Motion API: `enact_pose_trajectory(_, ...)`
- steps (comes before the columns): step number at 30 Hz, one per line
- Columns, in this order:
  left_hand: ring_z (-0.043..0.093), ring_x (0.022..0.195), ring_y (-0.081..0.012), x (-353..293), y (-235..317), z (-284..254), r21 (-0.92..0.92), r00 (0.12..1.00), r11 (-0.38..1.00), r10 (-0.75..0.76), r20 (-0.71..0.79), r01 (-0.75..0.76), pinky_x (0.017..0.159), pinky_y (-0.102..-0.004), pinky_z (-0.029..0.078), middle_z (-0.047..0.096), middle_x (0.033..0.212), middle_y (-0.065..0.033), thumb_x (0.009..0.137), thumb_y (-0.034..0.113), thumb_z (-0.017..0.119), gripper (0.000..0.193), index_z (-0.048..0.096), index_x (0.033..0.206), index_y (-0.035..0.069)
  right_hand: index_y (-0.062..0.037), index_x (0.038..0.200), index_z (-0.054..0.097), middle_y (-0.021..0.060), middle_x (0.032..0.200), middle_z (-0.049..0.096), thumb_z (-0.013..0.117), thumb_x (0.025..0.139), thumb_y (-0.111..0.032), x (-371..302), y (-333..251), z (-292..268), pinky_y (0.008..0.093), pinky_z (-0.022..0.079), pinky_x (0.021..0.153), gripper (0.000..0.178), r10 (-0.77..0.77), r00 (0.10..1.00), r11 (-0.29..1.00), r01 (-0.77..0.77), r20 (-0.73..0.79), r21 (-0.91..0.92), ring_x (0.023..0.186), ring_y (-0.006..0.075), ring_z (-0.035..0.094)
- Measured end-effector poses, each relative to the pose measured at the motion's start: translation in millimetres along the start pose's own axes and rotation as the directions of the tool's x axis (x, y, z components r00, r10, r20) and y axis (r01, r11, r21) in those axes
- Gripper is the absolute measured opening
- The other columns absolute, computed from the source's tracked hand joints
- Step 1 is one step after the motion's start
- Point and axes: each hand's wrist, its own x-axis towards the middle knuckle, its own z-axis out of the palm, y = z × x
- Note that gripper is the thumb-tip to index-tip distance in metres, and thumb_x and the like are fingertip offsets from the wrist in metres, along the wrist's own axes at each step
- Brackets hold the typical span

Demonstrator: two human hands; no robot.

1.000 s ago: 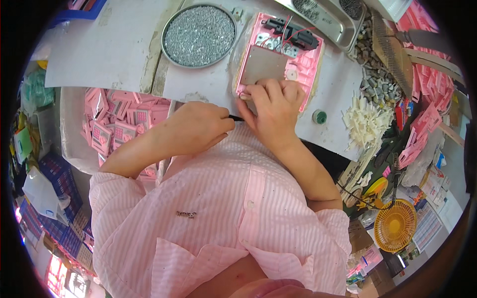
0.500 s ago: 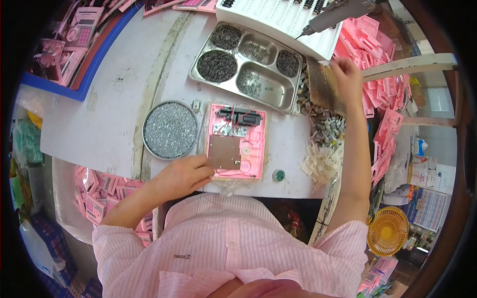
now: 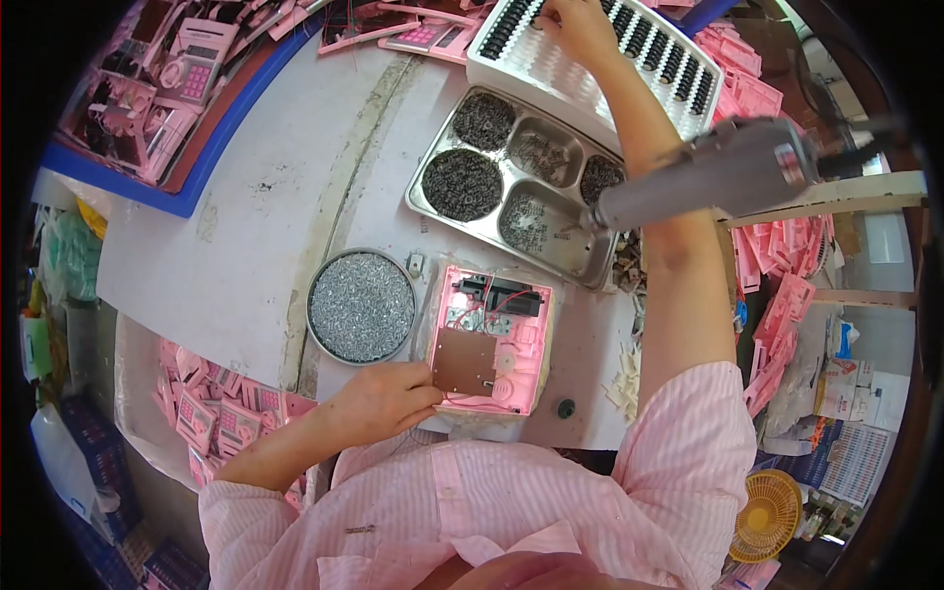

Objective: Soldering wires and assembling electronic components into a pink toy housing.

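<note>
The white tray (image 3: 570, 87), lying lengthwise ten to four o'clock, is reached by the right hand (image 3: 582, 31). The pink case (image 3: 506, 337), at two o'clock from the left hand (image 3: 386, 399), is touched by curled fingers (image 3: 427, 395). Pinching cannot be told for either.

Your shirt (image 3: 447, 482) has pale pink and white stripes. Before you, the casing (image 3: 526, 374) is pink, its flat board (image 3: 462, 362) brown, its long unit (image 3: 500, 295) black. You have silver-grey small parts (image 3: 361, 307), a whitish table (image 3: 270, 167), a white rack (image 3: 536, 90) patterned with black rows, a grey power tool (image 3: 703, 182), a blue-edged tray (image 3: 184, 200) and a yellow basket (image 3: 767, 516).
</note>
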Motion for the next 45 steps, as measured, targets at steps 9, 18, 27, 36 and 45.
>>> enact_pose_trajectory(9, 0.063, 0.081, -0.0290, -7.7, -5.3, 10.3, 0.012, 1.000, 1.000, -0.010, -0.006, 0.010, 0.068, -0.0403, 0.052, 0.057, 0.093, -0.0093, 0.083, 0.015, 0.072, 0.018, 0.064, 0.098, 0.008, 0.0020, 0.112, 0.067, 0.0087, 0.106, 0.068, 0.065, 0.093, -0.009, -177.4, 42.1, -146.3, 0.0300, 0.051, 0.076, 0.023, 0.179, 0.959, 0.946, -0.229, -0.222, -0.230, 0.090, 0.0174, 0.065)
enact_pose_trajectory(18, 0.061, 0.078, -0.0280, -11.8, -0.8, 12.3, -0.061, 0.995, 0.996, -0.072, -0.075, 0.068, 0.068, -0.0371, 0.050, 0.056, 0.086, -0.0097, 0.081, 0.006, 0.075, 0.018, 0.065, 0.095, 0.004, -0.0052, 0.104, 0.070, 0.0038, 0.093, 0.068, 0.071, 0.087, -0.006, -361.9, -294.0, -182.6, 0.0318, 0.047, 0.084, 0.017, 0.733, 0.554, 0.212, -0.737, 0.394, 0.642, 0.088, 0.0167, 0.059)
enact_pose_trajectory(27, 0.060, 0.077, -0.0268, -14.5, 1.3, 15.8, -0.030, 0.992, 0.997, -0.081, -0.100, 0.078, 0.068, -0.0356, 0.050, 0.056, 0.087, -0.0096, 0.080, 0.004, 0.075, 0.019, 0.065, 0.096, 0.003, -0.0109, 0.088, 0.067, -0.0006, 0.089, 0.068, 0.080, 0.073, -0.013, -336.7, -305.9, -165.9, 0.0384, 0.039, 0.084, 0.020, 0.349, 0.900, 0.841, -0.423, 0.261, 0.337, 0.091, 0.0238, 0.057)
enact_pose_trajectory(36, 0.061, 0.076, -0.0267, -9.2, -3.6, 6.4, 0.082, 1.000, 0.997, 0.017, -0.017, -0.015, 0.065, -0.0371, 0.050, 0.057, 0.085, -0.0075, 0.077, 0.008, 0.077, 0.021, 0.067, 0.096, 0.006, -0.0096, 0.081, 0.070, -0.0002, 0.095, 0.070, 0.083, 0.068, -0.012, -356.5, -297.1, -140.2, 0.0344, 0.045, 0.078, 0.019, 0.380, 0.918, 0.736, -0.376, 0.116, 0.563, 0.089, 0.0247, 0.055)
enact_pose_trajectory(45, 0.062, 0.076, -0.0275, -1.4, -8.1, -0.1, 0.072, 0.998, 0.997, 0.029, 0.062, -0.033, 0.064, -0.0382, 0.050, 0.055, 0.085, -0.0076, 0.079, 0.010, 0.075, 0.019, 0.065, 0.095, 0.007, -0.0111, 0.091, 0.073, 0.0050, 0.103, 0.067, 0.081, 0.070, -0.018, -366.8, -251.0, -189.4, 0.0390, 0.046, 0.083, 0.024, 0.371, 0.874, 0.746, -0.482, 0.313, 0.459, 0.095, 0.0291, 0.056)
